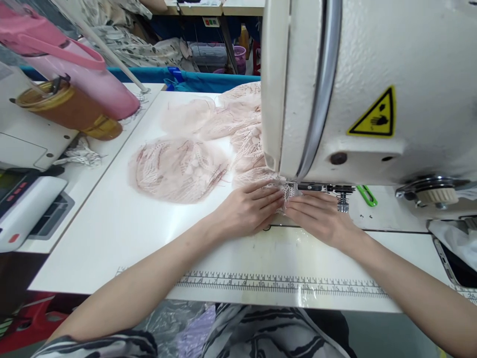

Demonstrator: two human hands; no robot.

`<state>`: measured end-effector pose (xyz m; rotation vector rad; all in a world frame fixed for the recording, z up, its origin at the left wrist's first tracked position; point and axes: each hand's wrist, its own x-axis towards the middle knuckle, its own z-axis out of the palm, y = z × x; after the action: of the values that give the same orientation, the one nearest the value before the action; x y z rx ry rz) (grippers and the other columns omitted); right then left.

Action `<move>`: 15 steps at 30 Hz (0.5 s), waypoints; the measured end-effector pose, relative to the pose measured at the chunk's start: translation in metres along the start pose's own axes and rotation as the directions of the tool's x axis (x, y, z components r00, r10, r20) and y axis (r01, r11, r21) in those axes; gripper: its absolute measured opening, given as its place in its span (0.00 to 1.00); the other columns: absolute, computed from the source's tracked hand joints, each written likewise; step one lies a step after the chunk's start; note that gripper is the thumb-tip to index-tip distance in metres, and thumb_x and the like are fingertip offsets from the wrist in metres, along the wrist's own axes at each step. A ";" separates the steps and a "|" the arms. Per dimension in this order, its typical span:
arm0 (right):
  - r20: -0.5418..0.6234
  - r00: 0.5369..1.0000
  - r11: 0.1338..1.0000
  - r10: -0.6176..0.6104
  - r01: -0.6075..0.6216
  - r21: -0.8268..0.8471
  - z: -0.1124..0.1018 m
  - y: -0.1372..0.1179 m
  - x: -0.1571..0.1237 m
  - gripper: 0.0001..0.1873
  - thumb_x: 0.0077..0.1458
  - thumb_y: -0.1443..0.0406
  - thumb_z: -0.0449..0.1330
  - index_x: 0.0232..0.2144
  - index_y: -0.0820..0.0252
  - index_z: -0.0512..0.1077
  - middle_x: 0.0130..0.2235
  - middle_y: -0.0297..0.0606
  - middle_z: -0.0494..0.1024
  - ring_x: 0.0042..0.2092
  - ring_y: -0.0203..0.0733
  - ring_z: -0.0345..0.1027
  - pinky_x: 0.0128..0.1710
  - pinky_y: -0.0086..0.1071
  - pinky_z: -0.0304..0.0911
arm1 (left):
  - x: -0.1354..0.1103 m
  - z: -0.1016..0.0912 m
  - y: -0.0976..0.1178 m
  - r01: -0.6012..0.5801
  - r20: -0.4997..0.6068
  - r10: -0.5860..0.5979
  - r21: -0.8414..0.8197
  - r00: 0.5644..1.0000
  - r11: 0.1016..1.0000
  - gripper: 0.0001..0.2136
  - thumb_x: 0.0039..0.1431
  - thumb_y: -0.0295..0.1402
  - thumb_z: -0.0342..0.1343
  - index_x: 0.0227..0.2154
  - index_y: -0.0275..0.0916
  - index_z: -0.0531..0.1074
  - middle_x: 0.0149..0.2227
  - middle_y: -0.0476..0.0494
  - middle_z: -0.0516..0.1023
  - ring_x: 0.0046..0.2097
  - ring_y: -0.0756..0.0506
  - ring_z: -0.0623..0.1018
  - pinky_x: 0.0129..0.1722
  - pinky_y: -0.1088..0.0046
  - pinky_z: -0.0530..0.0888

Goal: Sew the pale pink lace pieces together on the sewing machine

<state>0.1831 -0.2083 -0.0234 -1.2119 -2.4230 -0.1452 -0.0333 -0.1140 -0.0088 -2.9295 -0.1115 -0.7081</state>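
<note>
A strip of pale pink lace fabric (289, 192) lies under the presser foot area of a white sewing machine (368, 54). My left hand (248, 210) rests flat on this lace, left of the needle area, its fingers stretched toward the machine. From the right, my right hand (322, 219) reaches in with straight fingers, their tips touching the lace edge. Its thumb is hidden. More of the pink lace (248, 144) spreads behind my left hand and passes out of sight behind the machine head. A separate pink lace piece (179, 171) lies flat to the left.
At the left stand a pink bottle (85, 74) and a tilted brown cup (70, 109). A green thread snipper (367, 195) lies right of the needle area. Along the front edge runs a printed ruler (261, 283). A phone (452, 261) sits at the far right.
</note>
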 end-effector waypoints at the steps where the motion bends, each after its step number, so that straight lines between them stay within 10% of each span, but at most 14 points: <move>1: 0.004 1.000 1.000 0.007 -0.008 0.020 0.001 0.000 0.000 0.14 0.64 0.69 0.51 0.45 0.50 0.73 0.45 0.31 0.80 0.49 0.36 0.72 0.54 0.36 0.69 | 0.001 -0.001 -0.001 0.003 -0.010 -0.003 -0.006 1.000 1.000 0.12 0.65 0.30 0.50 0.45 0.32 0.75 0.47 0.43 0.79 0.51 0.45 0.78 0.56 0.64 0.74; 15: 0.000 0.991 0.984 0.135 -0.134 0.121 0.002 0.000 0.007 0.14 0.62 0.70 0.53 0.42 0.49 0.74 0.46 0.32 0.79 0.50 0.36 0.71 0.49 0.33 0.71 | 0.004 -0.002 0.000 0.051 0.018 -0.052 0.033 0.998 0.998 0.12 0.66 0.28 0.48 0.45 0.32 0.76 0.47 0.41 0.79 0.51 0.45 0.78 0.57 0.64 0.73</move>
<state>0.1785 -0.2028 -0.0228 -1.3120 -2.2973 0.0361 -0.0311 -0.1140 -0.0050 -2.9122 -0.1990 -0.6786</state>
